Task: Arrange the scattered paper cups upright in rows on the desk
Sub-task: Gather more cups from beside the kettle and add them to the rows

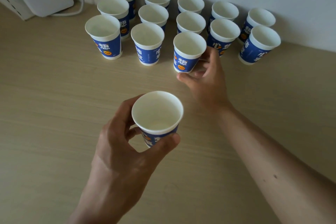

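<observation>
Holding raised cup [157, 112] in left grip [120, 143]; right grip [207, 82] curled round front-row cup [187, 54] on desk [54, 96].

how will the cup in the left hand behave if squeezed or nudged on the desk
Likely very light: the cup looks empty, and the left hand holds it by the fingertips. Its thin paper wall would probably dent under a hard squeeze. With a narrow base and a wide rim, a nudge near the top may tip it.
</observation>
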### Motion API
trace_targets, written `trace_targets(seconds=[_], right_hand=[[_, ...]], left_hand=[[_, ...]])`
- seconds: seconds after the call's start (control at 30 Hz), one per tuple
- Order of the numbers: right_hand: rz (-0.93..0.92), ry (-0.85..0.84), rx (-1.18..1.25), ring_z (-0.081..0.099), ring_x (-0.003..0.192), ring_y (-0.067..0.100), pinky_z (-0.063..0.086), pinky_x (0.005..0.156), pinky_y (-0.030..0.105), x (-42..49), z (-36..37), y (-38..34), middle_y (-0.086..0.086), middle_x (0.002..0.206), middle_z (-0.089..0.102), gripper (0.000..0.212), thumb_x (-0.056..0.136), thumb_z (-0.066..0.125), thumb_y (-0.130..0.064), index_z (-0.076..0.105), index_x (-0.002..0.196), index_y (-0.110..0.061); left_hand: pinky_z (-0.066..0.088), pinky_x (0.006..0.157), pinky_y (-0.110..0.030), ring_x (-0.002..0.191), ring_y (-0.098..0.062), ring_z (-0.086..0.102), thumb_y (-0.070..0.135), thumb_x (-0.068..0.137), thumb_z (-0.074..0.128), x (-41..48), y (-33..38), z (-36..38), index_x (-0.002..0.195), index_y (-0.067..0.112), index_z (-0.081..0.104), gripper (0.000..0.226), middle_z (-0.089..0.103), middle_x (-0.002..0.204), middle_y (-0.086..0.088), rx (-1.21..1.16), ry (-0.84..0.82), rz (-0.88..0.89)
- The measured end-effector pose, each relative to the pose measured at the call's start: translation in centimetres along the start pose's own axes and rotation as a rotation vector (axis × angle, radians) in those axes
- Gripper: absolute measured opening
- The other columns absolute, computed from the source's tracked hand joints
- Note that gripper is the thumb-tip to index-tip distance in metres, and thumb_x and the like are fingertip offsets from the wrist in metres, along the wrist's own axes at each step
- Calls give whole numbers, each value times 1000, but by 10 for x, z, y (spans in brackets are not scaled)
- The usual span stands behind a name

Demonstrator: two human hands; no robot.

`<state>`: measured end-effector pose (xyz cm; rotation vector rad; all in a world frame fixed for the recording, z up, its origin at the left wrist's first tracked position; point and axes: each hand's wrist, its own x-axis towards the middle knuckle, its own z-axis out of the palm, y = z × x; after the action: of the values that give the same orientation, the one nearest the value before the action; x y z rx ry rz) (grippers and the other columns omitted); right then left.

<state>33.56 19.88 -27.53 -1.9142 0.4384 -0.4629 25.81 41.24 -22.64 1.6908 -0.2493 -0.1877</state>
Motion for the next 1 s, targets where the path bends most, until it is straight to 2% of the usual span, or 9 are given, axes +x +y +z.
trace_targets(seconds=[0.07,0.13,0.23,0.3,0.37,0.67,0.77,0.87,1.0], right_hand=[[6,17,-45,59,112,5,49,80,18,-16,-13,0,-3,131,57,74,75,81,-11,48,140,-19],[-23,-10,3,62,108,9,48,78,24,-36,-33,-1,-6,123,61,63,75,74,-7,53,132,-23],[-28,-255,126,65,107,14,48,81,35,-60,-67,-4,-9,114,70,57,67,70,-3,61,117,-29],[-26,-451,145,63,118,15,46,88,37,-70,-83,-8,-8,124,69,66,66,78,-9,60,126,-29],[-39,-527,116,60,125,18,45,91,37,-75,-89,-11,-8,132,65,74,68,85,-19,55,134,-32],[-96,-336,130,65,119,22,50,95,64,-66,-97,-10,-8,128,69,73,69,88,-25,55,134,-32],[-86,-228,125,65,118,19,50,95,63,-59,-97,-4,-9,125,70,68,68,87,-31,57,129,-33],[0,-39,127,67,113,12,54,96,52,-42,-89,2,-13,118,71,63,61,86,-34,59,119,-37],[9,43,96,65,112,14,57,91,49,-18,-78,11,-11,117,68,59,69,87,-16,57,119,-23]], left_hand=[[54,86,-15,107,-9,71,39,58,84,1,1,3,118,40,64,64,73,115,15,11,-3,-4],[55,87,-18,107,-8,71,41,56,85,4,3,8,118,40,62,65,73,115,16,28,6,-13],[55,81,-20,103,-5,71,43,54,86,13,6,20,112,40,60,63,73,111,21,40,10,-27],[54,80,-14,102,-3,71,36,57,88,20,8,30,113,35,60,63,73,109,21,37,-9,-24],[53,79,-11,102,-1,70,29,60,87,27,12,41,115,32,61,61,73,108,20,33,-40,-20],[56,89,-24,107,5,66,39,59,84,43,25,76,124,37,58,70,70,113,25,81,-138,-4],[53,95,-26,114,6,61,58,53,78,40,23,76,131,40,53,85,67,119,23,123,-129,-17],[52,97,-28,116,6,60,67,49,74,31,18,70,130,43,52,88,67,119,23,131,-85,-58],[51,98,-30,116,6,61,65,50,75,18,10,60,124,45,56,79,68,116,25,108,-61,-109]])
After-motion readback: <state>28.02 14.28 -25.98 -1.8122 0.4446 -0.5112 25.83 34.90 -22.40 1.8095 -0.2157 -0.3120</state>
